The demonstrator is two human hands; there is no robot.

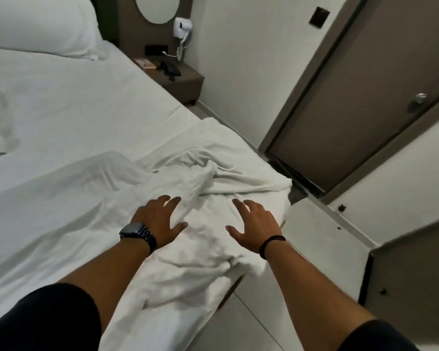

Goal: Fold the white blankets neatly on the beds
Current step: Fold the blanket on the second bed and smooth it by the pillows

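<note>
Fingers spread on both hands over rumpled white blanket, nightstand beyond, door right.

Pillow runs off the top-left edge. Beside the pillow, the round mirror is cropped at the top. Small dark items on the nightstand beyond the pillow are too small to identify.

No text, label, brand or number can be read anywhere in the view. The face of the watch on the left wrist is dark and shows nothing legible. The small items on the bedside table and the dark plate on the door are too small and blurred to read.
</note>
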